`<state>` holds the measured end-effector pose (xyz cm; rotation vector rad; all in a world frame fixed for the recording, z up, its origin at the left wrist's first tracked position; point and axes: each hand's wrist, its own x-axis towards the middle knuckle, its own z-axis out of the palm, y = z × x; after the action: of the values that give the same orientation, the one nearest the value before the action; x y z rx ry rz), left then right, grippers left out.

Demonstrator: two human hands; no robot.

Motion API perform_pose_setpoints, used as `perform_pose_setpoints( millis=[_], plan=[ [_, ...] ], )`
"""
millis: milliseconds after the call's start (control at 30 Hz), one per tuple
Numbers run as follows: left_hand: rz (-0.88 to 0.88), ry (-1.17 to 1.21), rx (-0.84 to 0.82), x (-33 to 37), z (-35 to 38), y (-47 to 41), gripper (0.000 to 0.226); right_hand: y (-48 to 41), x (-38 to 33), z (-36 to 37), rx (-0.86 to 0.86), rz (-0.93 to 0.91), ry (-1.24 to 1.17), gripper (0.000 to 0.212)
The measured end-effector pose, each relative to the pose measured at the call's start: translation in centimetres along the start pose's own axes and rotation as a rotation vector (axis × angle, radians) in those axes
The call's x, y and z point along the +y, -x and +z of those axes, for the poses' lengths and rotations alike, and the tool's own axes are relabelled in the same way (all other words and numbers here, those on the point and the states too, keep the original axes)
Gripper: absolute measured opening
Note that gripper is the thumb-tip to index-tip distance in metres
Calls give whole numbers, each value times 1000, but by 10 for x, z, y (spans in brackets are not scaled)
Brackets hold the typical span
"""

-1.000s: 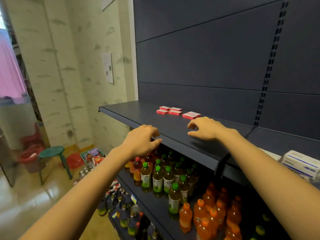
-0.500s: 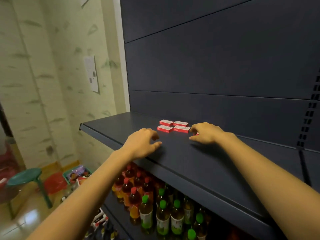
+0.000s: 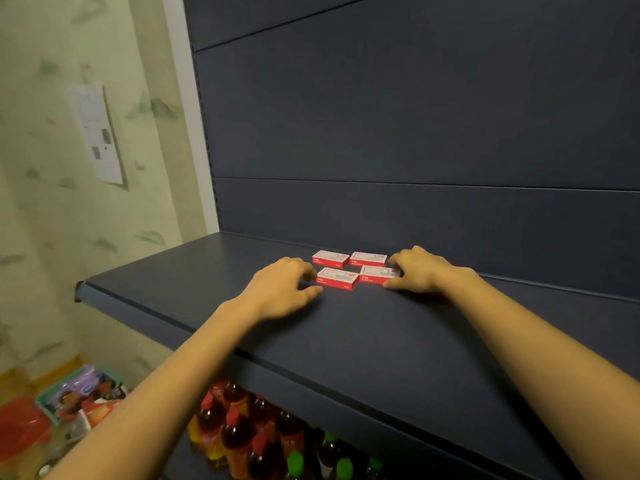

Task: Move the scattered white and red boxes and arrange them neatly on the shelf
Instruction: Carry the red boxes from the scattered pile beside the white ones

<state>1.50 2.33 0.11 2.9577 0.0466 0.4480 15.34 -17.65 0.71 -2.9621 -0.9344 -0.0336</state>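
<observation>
Several small red and white boxes lie flat in two rows of two on the dark shelf (image 3: 346,341), close to its back panel. My left hand (image 3: 282,287) rests on the shelf with curled fingers. Its thumb and fingertips touch the left end of the front left box (image 3: 337,278). My right hand (image 3: 420,270) lies over the right end of the front right box (image 3: 375,274), thumb in front and fingers behind. The back left box (image 3: 330,258) and the back right box (image 3: 368,258) are untouched. A trace of red shows under my right wrist.
The shelf's front lip (image 3: 207,336) runs diagonally below my forearms. Bottles with red caps (image 3: 235,431) and green caps (image 3: 294,460) fill the shelf underneath. A basket of goods (image 3: 81,393) stands on the floor at the left. A paper notice (image 3: 97,136) hangs on the wall.
Both hands have moved forward across the shelf from near its front edge to the boxes. My right hand has slid a box leftward against the group. The view has come closer.
</observation>
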Motion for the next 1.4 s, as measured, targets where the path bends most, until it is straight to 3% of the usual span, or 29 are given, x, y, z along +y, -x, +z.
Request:
perform_pose_setpoints(
  millis=[100,233,400,467,567,667,867,1100,1400],
  plan=[
    [81,47,-56,-22,2,-25,38,-9,-5,0,-25,19,57,51],
    [205,135,-160,-44,8,-56,42,-7,-8,-10,85,59,154,51],
    [325,244,-316,-53,19,-89,58,18,-1,-19,205,187,80,50],
    [377,238,-354,-53,24,-99,54,32,2,-20,240,229,81,50],
    [441,233,-358,-47,29,-109,39,56,8,-18,267,289,81,48],
    [478,222,-293,-34,28,-113,40,80,13,-20,287,349,60,48],
    [654,397,-82,25,6,-111,36,133,30,-31,369,442,85,49],
    [838,525,-41,123,-5,-93,35,217,54,-55,428,565,105,47],
    [944,668,-149,272,-3,-29,35,376,91,-71,408,717,158,43]
  ],
)
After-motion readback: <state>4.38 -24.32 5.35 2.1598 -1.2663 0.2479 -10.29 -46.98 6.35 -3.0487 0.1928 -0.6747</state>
